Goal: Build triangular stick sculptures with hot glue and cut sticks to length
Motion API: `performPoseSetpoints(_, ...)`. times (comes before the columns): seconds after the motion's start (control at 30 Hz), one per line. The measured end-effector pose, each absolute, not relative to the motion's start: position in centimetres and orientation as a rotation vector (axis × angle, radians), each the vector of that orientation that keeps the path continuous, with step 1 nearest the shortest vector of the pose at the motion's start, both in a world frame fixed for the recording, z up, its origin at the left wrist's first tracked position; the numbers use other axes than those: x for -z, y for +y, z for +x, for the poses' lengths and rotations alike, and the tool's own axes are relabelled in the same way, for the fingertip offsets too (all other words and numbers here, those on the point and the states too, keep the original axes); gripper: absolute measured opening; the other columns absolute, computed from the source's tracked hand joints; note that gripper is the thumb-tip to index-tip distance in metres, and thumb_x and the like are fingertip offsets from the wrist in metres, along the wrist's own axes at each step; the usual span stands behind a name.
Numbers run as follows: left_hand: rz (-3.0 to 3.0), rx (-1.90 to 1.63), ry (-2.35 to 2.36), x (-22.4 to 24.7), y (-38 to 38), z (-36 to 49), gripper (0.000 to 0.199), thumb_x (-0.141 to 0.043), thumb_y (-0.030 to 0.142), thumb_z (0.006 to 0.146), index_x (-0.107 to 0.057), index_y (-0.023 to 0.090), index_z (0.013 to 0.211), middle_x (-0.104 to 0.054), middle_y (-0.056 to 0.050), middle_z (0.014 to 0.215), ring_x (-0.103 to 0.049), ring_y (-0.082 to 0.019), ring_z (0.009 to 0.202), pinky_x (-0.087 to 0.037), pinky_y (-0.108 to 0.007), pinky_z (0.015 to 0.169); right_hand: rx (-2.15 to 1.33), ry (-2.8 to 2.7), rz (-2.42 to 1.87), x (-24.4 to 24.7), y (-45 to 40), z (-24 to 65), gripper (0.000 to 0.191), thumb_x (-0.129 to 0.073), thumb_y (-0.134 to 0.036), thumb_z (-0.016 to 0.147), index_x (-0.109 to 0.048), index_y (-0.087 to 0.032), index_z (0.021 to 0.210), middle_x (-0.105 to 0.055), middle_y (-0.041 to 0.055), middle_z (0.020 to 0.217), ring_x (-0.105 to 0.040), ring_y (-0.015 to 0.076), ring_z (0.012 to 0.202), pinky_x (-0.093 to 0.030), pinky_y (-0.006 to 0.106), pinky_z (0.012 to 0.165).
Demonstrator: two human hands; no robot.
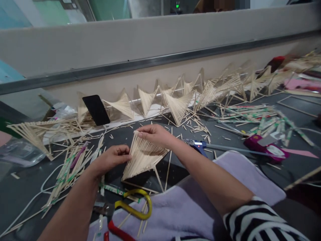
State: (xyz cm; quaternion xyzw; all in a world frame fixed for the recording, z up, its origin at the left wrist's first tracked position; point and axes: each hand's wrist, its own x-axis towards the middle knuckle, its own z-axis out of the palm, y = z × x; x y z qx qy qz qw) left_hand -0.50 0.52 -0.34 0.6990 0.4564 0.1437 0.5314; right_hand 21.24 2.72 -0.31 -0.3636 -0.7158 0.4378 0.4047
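Before me stands a twisted fan-shaped model of thin wooden sticks, with a stick frame at its base resting on the dark table. My right hand pinches the model's top corner between thumb and fingers. At its left edge, my left hand is closed, thumb and fingertips against the outer stick. A blue hot glue gun lies just beyond my right forearm, a glue stick reaching out of it. Below the model lie cutters with yellow and red handles, partly over a lilac cloth.
Several similar stick models line the wall at the back, with a black phone leaning among them. Loose sticks are heaped at left, wrapped stick bundles at right. A magenta tape dispenser lies right.
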Motion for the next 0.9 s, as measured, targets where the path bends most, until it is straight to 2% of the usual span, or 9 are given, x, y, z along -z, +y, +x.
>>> performPoseSetpoints(0.43,1.705,-0.347,1.117,0.81,0.74,-0.75,0.025,-0.06,0.035,0.069,-0.049,0.014,0.061,-0.04,0.006,0.053,-0.034,-0.008,0.051,-0.025,-0.02,0.049,-1.078,-1.816,-0.921,0.4,2.43,20.96,0.03,-0.052,-0.037,0.078,-0.065,-0.018,0.097,-0.066,0.0026,0.09,-0.057,0.0121,0.078,-0.042,0.024,0.069)
performPoseSetpoints(0.53,1.65,-0.334,1.083,0.55,0.55,-0.69,0.024,-0.061,0.036,0.068,-0.051,0.014,0.064,-0.043,0.005,0.055,-0.038,-0.008,0.052,-0.028,-0.019,0.049,-1.106,-1.796,-0.91,0.43,2.37,20.91,0.03,-0.052,-0.038,0.078,-0.065,-0.018,0.097,-0.066,0.0021,0.089,-0.057,0.0115,0.076,-0.042,0.023,0.068)
performPoseSetpoints(0.7,1.505,-0.375,0.984,0.25,0.29,-0.56,0.024,-0.063,0.034,0.067,-0.055,0.015,0.08,-0.055,0.002,0.069,-0.049,-0.011,0.063,-0.038,-0.021,0.059,-1.114,-1.782,-0.927,0.41,2.21,20.93,0.033,-0.052,-0.04,0.078,-0.065,-0.017,0.097,-0.065,0.0015,0.084,-0.054,0.0102,0.07,-0.041,0.023,0.065)
performPoseSetpoints(0.9,1.555,-0.421,1.038,0.12,0.27,-0.5,0.02,-0.063,0.032,0.066,-0.055,0.015,0.07,-0.048,0.004,0.059,-0.043,-0.008,0.054,-0.034,-0.019,0.051,-1.128,-1.761,-0.928,0.36,2.05,20.91,0.033,-0.053,-0.039,0.077,-0.065,-0.016,0.097,-0.065,0.0022,0.084,-0.054,0.0103,0.069,-0.041,0.023,0.065)
